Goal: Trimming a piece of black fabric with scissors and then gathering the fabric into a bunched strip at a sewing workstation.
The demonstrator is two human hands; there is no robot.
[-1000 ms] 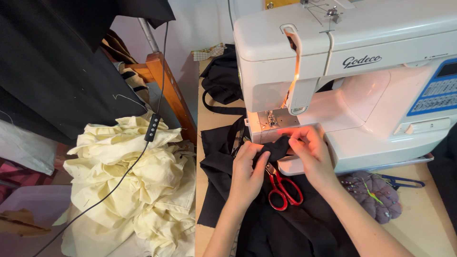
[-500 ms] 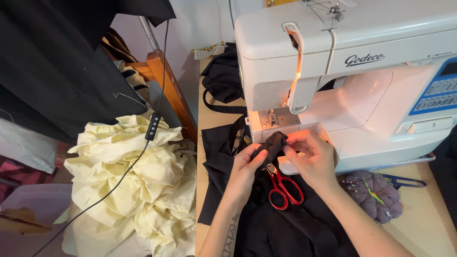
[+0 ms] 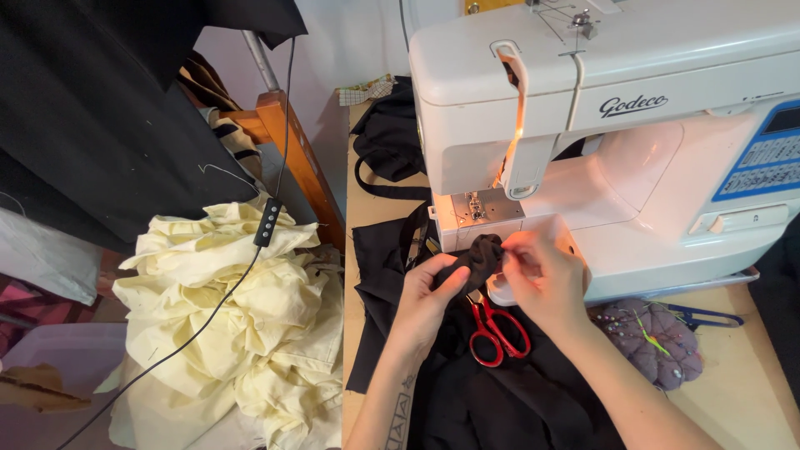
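Both hands have drawn a little toward me and away from the needle since the earlier view, and the bunched end of the black fabric piece (image 3: 481, 254) now sits just off the front edge of the sewing machine (image 3: 633, 158) bed. My left hand (image 3: 423, 302) is curled, thumb and forefinger pinched on the lower side of that bunch. My right hand (image 3: 543, 279) is closed too, fingertips nipping its other side.

To do this well, I judge I should keep both pinches close together and the fold tight, so the layers do not slip apart, and feed it flat toward the presser foot (image 3: 477, 208) with my fingertips clear of the needle.

It is dark, soft and matte, rolled into a small wad, and it runs on into the black cloth (image 3: 500, 392) spread on the table, where red-handled scissors (image 3: 493, 333) lie just below my hands.
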